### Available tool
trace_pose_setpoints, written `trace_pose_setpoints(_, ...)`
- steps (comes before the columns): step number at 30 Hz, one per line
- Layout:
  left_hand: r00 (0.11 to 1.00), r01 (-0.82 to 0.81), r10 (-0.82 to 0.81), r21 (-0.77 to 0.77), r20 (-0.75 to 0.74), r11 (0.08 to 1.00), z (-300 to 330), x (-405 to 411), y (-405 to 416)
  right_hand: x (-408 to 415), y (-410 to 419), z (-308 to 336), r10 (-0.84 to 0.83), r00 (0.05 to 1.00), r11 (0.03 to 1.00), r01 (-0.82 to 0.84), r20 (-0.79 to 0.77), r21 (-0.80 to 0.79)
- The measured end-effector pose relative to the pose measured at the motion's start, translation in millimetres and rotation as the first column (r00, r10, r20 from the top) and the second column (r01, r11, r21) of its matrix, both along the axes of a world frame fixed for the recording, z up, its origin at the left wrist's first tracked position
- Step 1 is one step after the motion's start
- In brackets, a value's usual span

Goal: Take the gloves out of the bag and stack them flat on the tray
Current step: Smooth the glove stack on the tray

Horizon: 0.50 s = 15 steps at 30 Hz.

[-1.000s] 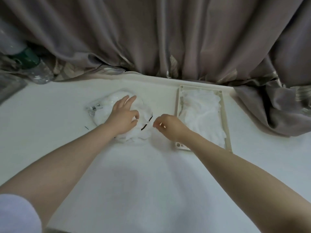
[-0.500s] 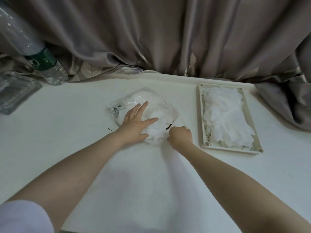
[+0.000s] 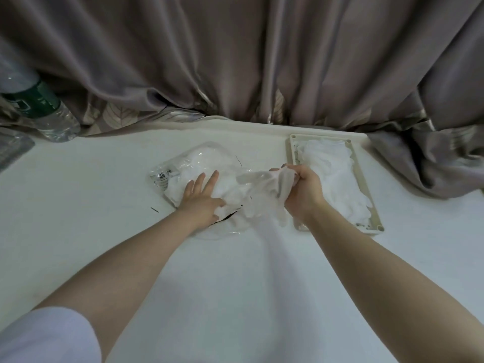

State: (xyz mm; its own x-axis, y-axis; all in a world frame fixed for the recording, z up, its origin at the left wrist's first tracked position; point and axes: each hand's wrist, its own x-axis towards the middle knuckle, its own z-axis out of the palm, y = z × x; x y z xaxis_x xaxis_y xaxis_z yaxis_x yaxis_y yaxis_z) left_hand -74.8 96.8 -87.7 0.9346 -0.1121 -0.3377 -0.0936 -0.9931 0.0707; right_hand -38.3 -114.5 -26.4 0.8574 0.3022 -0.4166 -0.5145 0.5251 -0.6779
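Note:
A clear plastic bag [image 3: 207,158] full of white gloves lies on the white table, centre. My left hand [image 3: 200,201] presses flat on the bag with straight fingers. My right hand [image 3: 303,191] grips a thin translucent glove [image 3: 264,195] that hangs from its fist, between the bag and the tray. The beige tray [image 3: 377,221] lies to the right, and a pile of white gloves [image 3: 337,179] rests flat inside it.
A plastic water bottle [image 3: 39,108] with a green label stands at the far left against the grey curtain [image 3: 235,61]. A clear plastic container [image 3: 13,150] sits at the left edge. Curtain folds [image 3: 432,163] spill onto the table right of the tray.
My right hand has pulled a glove out of the bag's opening and lifted it towards the tray. My left hand stays pressed on the bag.

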Motion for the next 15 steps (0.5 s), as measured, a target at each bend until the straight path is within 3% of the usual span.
trace_pose_setpoints(2, 0.999, -0.008, 0.009, -0.028, 0.050, 1.000, 2, -1, -5, 2, -7, 3, -0.039, 0.997, 0.995, 0.045, -0.067, 0.087)
trace_pose_setpoints(3, 0.989, 0.006, 0.009, -0.101, 0.146, 0.995, 5, -2, -9, 1, -10, 4, -0.060, 0.995, 0.995, 0.066, -0.085, 0.075)
trace_pose_setpoints(5, 0.936, 0.046, 0.071, -0.320, 0.345, 0.946, 17, -1, -23, -1, -16, 5, -0.083, 0.991, 0.993, 0.090, -0.101, 0.071)
trace_pose_setpoints(6, 0.936, 0.015, 0.156, -0.478, 0.316, 0.878, 27, -1, -33, -3, -21, 7, -0.093, 0.989, 0.990, 0.104, -0.111, 0.093)
trace_pose_setpoints(7, 0.955, -0.074, 0.242, -0.653, 0.171, 0.754, 39, -1, -45, -5, -27, 9, -0.104, 0.988, 0.986, 0.118, -0.118, 0.120)
trace_pose_setpoints(8, 0.958, -0.225, 0.280, -0.788, -0.070, 0.573, 50, -2, -57, -7, -32, 11, -0.108, 0.986, 0.980, 0.127, -0.124, 0.154)
trace_pose_setpoints(9, 0.917, -0.388, 0.255, -0.836, -0.307, 0.388, 60, -2, -70, -8, -38, 11, -0.106, 0.986, 0.973, 0.129, -0.128, 0.190)
trace_pose_setpoints(11, 0.827, -0.562, 0.145, -0.809, -0.543, 0.175, 66, 0, -87, -9, -48, 11, -0.112, 0.985, 0.962, 0.140, -0.127, 0.233)
trace_pose_setpoints(12, 0.823, -0.568, 0.104, -0.811, -0.559, 0.140, 64, 1, -94, -8, -54, 11, -0.115, 0.985, 0.961, 0.143, -0.129, 0.237)
trace_pose_setpoints(15, 0.843, -0.536, 0.037, -0.831, -0.537, 0.150, 62, 0, -112, -7, -76, 11, -0.133, 0.981, 0.952, 0.166, -0.139, 0.258)
